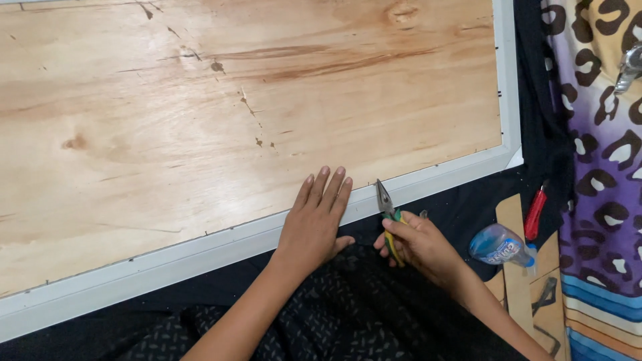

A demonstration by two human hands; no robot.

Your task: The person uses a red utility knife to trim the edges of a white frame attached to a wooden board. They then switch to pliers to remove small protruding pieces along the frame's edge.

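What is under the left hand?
The left hand lies flat across the white frame and the edge of the plywood board. Whatever sits directly beneath the palm is covered.

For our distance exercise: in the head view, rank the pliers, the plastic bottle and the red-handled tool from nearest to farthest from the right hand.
1. Pliers: held in the right hand.
2. Plastic bottle: lying just right of it.
3. Red-handled tool: beyond the bottle, farther right.
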